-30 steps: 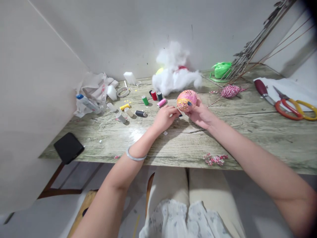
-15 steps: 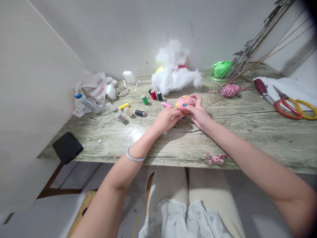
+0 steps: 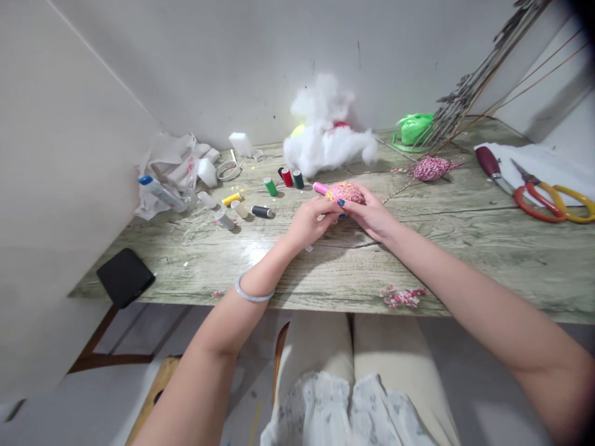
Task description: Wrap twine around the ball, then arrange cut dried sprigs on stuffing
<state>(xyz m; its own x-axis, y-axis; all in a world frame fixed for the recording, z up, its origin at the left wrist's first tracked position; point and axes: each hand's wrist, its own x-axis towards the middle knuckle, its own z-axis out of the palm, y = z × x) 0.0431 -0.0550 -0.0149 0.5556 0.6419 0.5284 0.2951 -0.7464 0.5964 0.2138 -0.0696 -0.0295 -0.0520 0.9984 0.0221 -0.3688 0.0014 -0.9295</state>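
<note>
Both my hands meet over the middle of the table around a pink, yellow and orange ball of yarn or thread (image 3: 348, 192). My right hand (image 3: 369, 214) grips it from the right, thumb across its near side. My left hand (image 3: 312, 222) has its fingers closed at the ball's lower left; whether they pinch a strand there is too small to tell. Just left of the ball lies a pink thread spool (image 3: 320, 188). Behind the hands rests a heap of white stuffing (image 3: 320, 145).
Green (image 3: 270, 186), red (image 3: 287, 178) and black (image 3: 261, 212) thread spools lie left of the hands. Red-white twine (image 3: 431, 168), scissors (image 3: 542, 195) and a red-handled tool (image 3: 488, 162) are on the right. A black case (image 3: 125, 277) sits at the left edge, pink-white scraps (image 3: 402, 297) at the front.
The ball has turned and tilted slightly within my hands, and more of the pink spool now shows. My left fingers have shifted a little at its lower side.
</note>
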